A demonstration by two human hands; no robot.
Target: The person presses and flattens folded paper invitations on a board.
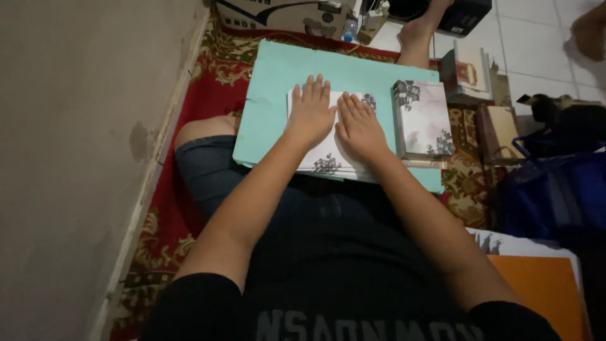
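Note:
A white card with dark floral corners (328, 163) lies on a light green board (278, 82) across my lap. My left hand (310, 112) presses flat on the card's left half, fingers spread. My right hand (358, 125) lies flat beside it on the right half, the two hands almost touching. A stack of similar floral cards (421, 120) stands on the board just right of my right hand.
A red patterned rug (208, 95) covers the floor beside a grey wall (69, 145). A cardboard box (284, 16) sits beyond the board. More stacks of cards (470, 72), a dark blue bag (555, 196) and an orange sheet (546, 287) lie at the right.

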